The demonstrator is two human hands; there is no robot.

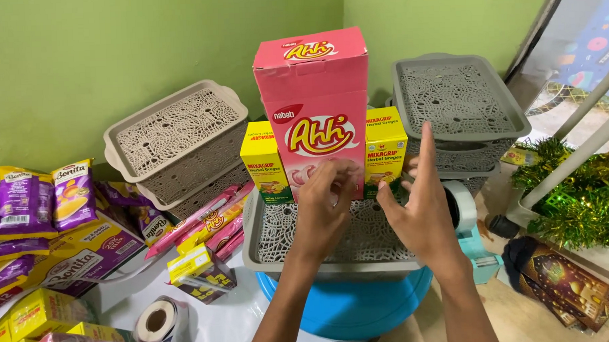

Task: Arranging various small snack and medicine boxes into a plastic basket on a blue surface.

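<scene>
A tall pink snack box (313,90) stands upright on the lid of a grey lattice basket (280,236). Two yellow medicine boxes flank it, one on the left (264,162) and one on the right (384,144). My left hand (326,197) has its fingertips on the lower front of the pink box. My right hand (420,201) is beside the right yellow box with fingers spread and the index finger pointing up; it grips nothing I can see. The basket sits on a blue round container (353,304).
A beige lattice basket (175,138) stands at the back left and a grey one (457,108) at the back right. Purple snack packs (29,201), pink wafer sticks (208,221), small yellow boxes (196,266) and a tape roll (158,321) lie at the left. Green tinsel (579,202) is on the right.
</scene>
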